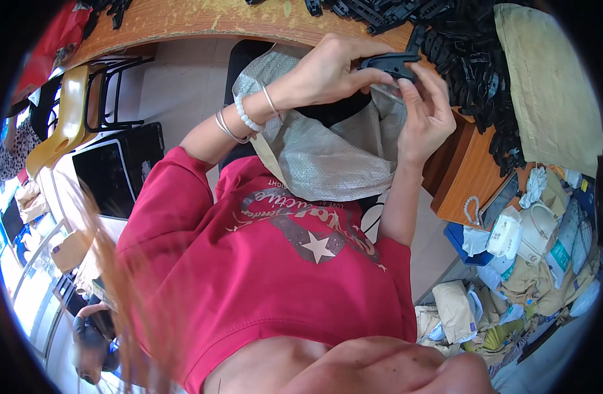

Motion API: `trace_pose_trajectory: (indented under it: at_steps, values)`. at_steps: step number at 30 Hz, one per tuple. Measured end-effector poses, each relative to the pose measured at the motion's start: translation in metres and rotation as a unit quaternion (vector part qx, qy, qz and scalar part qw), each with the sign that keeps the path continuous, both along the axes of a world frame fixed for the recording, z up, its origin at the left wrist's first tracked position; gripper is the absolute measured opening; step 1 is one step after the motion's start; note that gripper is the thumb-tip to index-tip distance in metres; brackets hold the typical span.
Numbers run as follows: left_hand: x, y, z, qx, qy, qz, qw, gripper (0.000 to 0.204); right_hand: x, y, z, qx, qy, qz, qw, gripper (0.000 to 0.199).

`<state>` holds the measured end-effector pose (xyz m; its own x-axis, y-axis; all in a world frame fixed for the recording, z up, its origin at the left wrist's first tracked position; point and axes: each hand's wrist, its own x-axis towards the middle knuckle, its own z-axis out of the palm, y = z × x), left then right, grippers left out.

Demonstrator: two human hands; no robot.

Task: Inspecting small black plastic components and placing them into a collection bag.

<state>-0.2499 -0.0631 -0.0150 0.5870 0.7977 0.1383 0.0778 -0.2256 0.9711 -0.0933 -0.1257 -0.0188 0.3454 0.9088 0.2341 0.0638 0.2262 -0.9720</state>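
My left hand (328, 72), with bead and metal bracelets at the wrist, and my right hand (425, 115) both grip one black plastic part (390, 64) just in front of the wooden table's edge (203, 20). Under my hands a grey woven sack (328, 161) hangs open on my lap, over my red shirt. A heap of several similar black plastic parts (472, 59) lies on the table to the right of my hands.
A beige sack (544, 79) rests on the table at the far right. Bags, paper and wrappers (511, 262) crowd the floor at the lower right. A yellow chair (65, 118) and a black stool (118, 85) stand to the left. Another person (91, 328) sits at the lower left.
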Motion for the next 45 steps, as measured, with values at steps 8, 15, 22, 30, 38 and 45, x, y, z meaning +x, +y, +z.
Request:
trace_pose_trajectory:
  at_steps: [8,15,22,30,38,45]
  values:
    - [-0.006,-0.001,-0.007,0.184,0.024,-0.002,0.983,0.029,0.009,-0.004,-0.001,-0.050,-0.033,0.041,0.997,0.033]
    - [-0.008,-0.001,-0.016,0.188,0.035,0.014,0.981,0.029,0.011,0.001,-0.005,-0.067,-0.068,0.034,0.995,0.026]
    - [-0.008,-0.002,-0.018,0.169,0.028,-0.027,0.985,0.039,0.021,-0.001,-0.009,-0.027,-0.089,0.074,0.993,0.022]
    - [-0.019,0.022,-0.028,0.331,0.142,-0.017,0.933,0.028,0.101,0.044,-0.003,-0.052,-0.642,-0.217,0.733,0.007]
    - [-0.010,0.064,-0.011,0.491,0.273,0.055,0.825,0.030,0.089,0.047,-0.003,-0.014,-0.596,-0.232,0.769,0.011]
    - [-0.003,0.049,-0.025,0.506,-0.012,0.200,0.839,0.022,0.023,0.021,0.011,-0.040,-0.129,-0.100,0.986,0.035]
